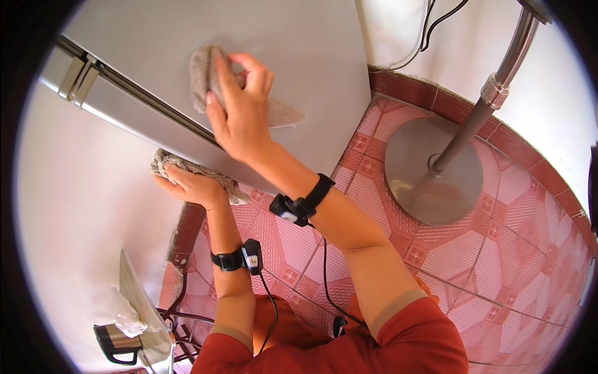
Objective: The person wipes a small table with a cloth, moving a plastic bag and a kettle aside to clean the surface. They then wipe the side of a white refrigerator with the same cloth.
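My right hand grips a grey-beige knitted cloth against the broad grey side panel of a refrigerator-like cabinet. A loose corner of that cloth hangs out below the palm. Lower and to the left, my left hand holds a second knitted cloth by the cabinet's narrow silver edge. Part of this cloth trails under the wrist. Between the panel and the silver edge runs a dark seam, with a hinge-like bracket at its upper left.
A metal pole rises from a round grey base on the pink patterned tile floor. Black cables hang by the wall. At lower left, a small table bears a black-handled kettle or jug and a crumpled plastic bag.
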